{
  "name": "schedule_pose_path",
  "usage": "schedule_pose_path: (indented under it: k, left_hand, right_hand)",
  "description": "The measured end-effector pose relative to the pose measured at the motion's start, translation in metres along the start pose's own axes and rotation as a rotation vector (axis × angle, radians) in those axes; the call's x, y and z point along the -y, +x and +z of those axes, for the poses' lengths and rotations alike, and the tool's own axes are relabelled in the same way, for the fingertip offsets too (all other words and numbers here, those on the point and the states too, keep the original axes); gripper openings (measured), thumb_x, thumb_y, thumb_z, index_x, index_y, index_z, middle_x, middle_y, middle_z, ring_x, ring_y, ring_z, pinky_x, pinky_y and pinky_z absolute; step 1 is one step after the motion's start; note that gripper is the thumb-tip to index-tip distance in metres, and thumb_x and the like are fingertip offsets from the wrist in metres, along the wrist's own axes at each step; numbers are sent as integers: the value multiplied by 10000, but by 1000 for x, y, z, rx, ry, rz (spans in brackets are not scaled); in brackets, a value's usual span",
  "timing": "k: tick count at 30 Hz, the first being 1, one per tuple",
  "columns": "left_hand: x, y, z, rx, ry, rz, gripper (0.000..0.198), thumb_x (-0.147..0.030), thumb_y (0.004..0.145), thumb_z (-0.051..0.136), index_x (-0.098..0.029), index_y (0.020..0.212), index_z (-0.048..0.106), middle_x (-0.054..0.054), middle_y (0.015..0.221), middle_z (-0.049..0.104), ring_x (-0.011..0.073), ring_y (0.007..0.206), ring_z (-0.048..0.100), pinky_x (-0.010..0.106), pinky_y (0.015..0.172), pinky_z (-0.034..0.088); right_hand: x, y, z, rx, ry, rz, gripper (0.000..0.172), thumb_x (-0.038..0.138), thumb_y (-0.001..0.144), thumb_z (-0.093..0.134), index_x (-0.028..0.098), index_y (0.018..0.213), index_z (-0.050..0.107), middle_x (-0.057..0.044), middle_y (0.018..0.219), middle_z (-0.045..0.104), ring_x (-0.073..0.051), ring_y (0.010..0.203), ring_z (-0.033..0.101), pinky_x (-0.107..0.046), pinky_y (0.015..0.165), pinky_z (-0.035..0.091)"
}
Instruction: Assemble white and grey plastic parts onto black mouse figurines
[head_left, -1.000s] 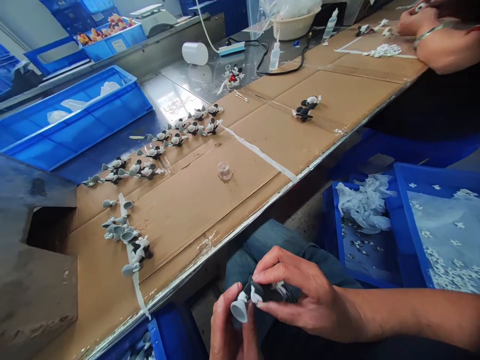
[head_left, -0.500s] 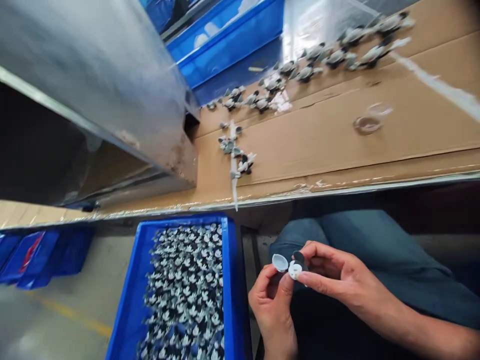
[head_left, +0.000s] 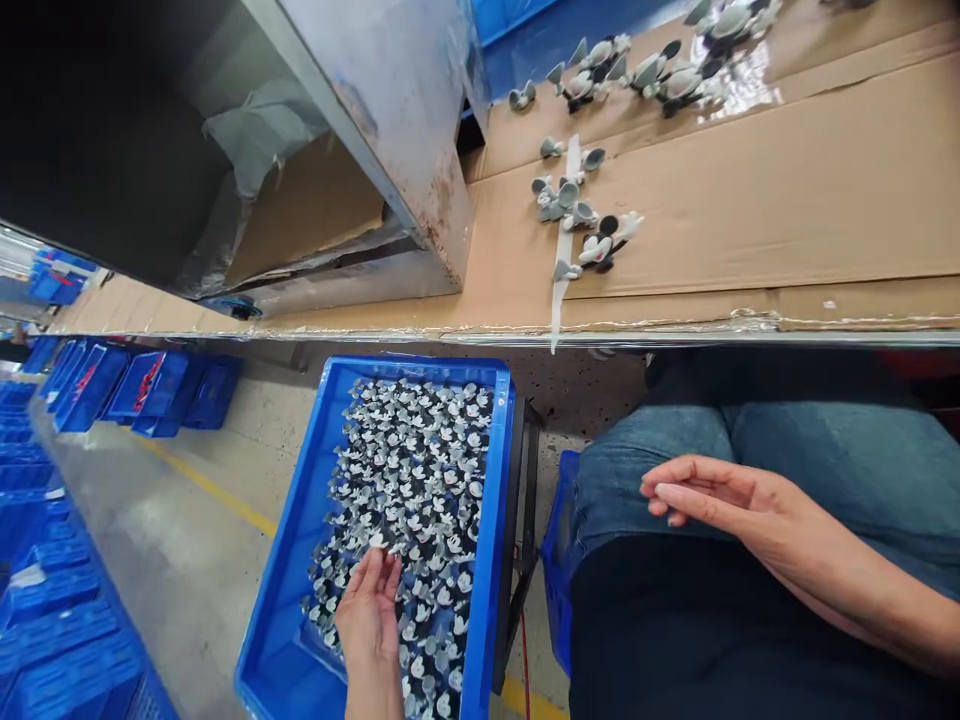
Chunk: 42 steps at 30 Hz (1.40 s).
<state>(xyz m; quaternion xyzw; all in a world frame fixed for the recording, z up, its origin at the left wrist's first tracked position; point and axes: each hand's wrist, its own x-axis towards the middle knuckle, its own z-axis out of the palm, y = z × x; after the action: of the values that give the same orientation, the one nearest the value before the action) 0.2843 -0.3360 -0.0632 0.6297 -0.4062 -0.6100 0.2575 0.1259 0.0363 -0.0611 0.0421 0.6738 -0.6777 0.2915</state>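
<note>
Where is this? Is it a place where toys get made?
Probably yes, a toy factory line. A blue bin holds heaps of the same small black-and-white figure parts, the left hand reaches into them, more figures sit on a cardboard-covered bench, and blue crates stand behind.

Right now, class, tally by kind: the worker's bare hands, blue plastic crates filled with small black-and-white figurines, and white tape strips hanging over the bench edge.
Bare hands: 2, the left hand and the right hand
Blue plastic crate of figurines: 1
White tape strip: 1
Total: 4
</note>
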Motion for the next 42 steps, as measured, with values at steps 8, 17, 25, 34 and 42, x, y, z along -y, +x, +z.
schedule_pose_path:
  k: [8, 17, 25, 34, 42]
  left_hand:
    - [49, 14, -46, 77, 249, -233, 144, 32, 954, 613, -85, 944, 696, -9, 785, 740, 103, 656, 728, 222, 649, 642]
    - [91, 26, -54, 318, 428, -268, 44, -59, 934, 706, -102, 942, 707, -14, 779, 730, 116, 689, 724, 262, 698, 642]
    - [99, 41, -56, 388, 607, -208, 86, -132, 944, 720, -118, 871, 676, -24, 752, 705, 122, 683, 713, 252, 648, 615]
    - [80, 41, -57, 463, 770, -204, 94, -160, 959, 707, -124, 877, 678, -21, 759, 706, 127, 711, 714, 281, 706, 622]
    - [81, 48, -52, 465, 921, -292, 158, -198, 990, 672, -124, 852, 657, -28, 733, 674, 103, 632, 667, 231, 602, 578]
  right_hand:
    - [4, 0, 10, 15, -133, 131, 615, 799, 687, 770, 210, 859, 815, -93, 822, 769, -277, 787, 686, -387, 749, 601]
    - [0, -2, 11, 34, -103, 193, 607, 767, 655, 821, 201, 875, 811, -76, 853, 748, -226, 828, 642, -282, 766, 523]
    - [3, -5, 12, 29, -56, 194, 600, 755, 650, 842, 196, 867, 805, -65, 831, 732, -212, 807, 629, -270, 767, 509]
    - [2, -8, 5, 8, -29, 183, 588, 752, 654, 837, 204, 864, 806, -58, 863, 729, -210, 820, 621, -272, 776, 505]
    - [0, -9, 1, 8, -18, 160, 525, 712, 681, 837, 217, 855, 807, -51, 858, 732, -209, 822, 623, -268, 772, 503]
